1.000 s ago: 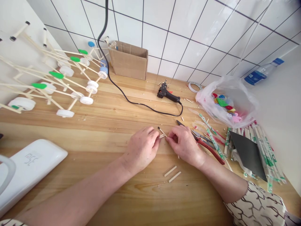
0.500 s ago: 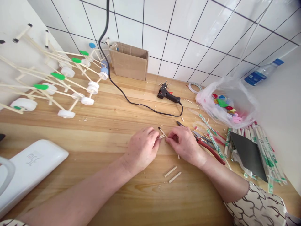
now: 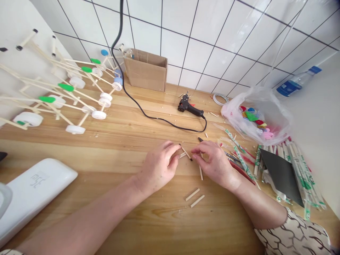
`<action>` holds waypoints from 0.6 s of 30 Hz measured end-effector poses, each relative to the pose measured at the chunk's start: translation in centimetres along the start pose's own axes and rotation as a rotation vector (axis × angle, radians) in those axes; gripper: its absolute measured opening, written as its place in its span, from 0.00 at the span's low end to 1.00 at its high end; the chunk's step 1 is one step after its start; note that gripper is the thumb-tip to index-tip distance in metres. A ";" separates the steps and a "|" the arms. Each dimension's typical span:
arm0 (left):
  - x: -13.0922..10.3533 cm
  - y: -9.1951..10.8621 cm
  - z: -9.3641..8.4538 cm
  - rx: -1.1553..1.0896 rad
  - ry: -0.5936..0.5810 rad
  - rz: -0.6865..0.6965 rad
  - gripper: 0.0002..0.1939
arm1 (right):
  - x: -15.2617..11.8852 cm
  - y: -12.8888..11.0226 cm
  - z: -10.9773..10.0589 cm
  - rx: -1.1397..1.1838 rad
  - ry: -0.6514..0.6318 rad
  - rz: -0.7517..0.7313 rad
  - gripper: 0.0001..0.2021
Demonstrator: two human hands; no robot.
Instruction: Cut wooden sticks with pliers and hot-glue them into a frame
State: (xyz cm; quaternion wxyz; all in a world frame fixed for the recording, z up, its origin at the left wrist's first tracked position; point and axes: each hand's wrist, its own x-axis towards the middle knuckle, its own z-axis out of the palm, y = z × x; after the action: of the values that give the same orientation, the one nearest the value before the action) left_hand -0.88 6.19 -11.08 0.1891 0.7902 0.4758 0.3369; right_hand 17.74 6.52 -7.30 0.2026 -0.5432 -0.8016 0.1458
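Note:
Between my hands on the wooden table (image 3: pixel 148 230) is a short thin stick with black ends (image 3: pixel 186 153), beside a pair of pale stick pieces (image 3: pixel 182 155). My left hand (image 3: pixel 161 166) is at its upper end, fingers apart, with nothing visible between them. My right hand (image 3: pixel 212 161) is just right of the stick's lower end, fingers parted and free of it. Another thin stick (image 3: pixel 201 171) lies by the right fingers. Nearer the front are two short sticks (image 3: pixel 192 194). Red-handled pliers (image 3: pixel 241 171) lie partly under my right hand.
A black glue gun (image 3: pixel 189 107) and its cord lie behind my hands. Wheeled stick frames (image 3: pixel 75 129) stand left, near a cardboard box (image 3: pixel 146 72). At right are a plastic bag (image 3: pixel 278 109), wrapped sticks (image 3: pixel 301 170) and a bottle (image 3: pixel 294 83). A white device (image 3: pixel 39 191) is front left.
My right fingers have let go of the black-ended stick and opened, baring its lower end. My left fingers have spread, and my right hand has shifted slightly right.

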 end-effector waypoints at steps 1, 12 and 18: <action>0.1 -0.2 -0.1 -0.031 0.009 0.000 0.10 | -0.1 0.1 -0.2 0.005 0.003 0.000 0.05; 1.8 -1.5 -2.5 -0.006 -0.122 0.114 0.18 | -1.3 0.2 -0.2 -0.097 -0.028 -0.093 0.05; 1.7 -1.6 -1.6 0.174 -0.228 0.192 0.23 | -1.4 -0.1 0.2 -0.133 -0.059 -0.107 0.05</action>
State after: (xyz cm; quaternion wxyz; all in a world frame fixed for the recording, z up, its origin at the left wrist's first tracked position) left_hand -2.48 8.44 -10.35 0.1399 0.8784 0.4010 0.2193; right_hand 18.04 5.22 -7.63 0.1499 -0.5074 -0.8430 0.0973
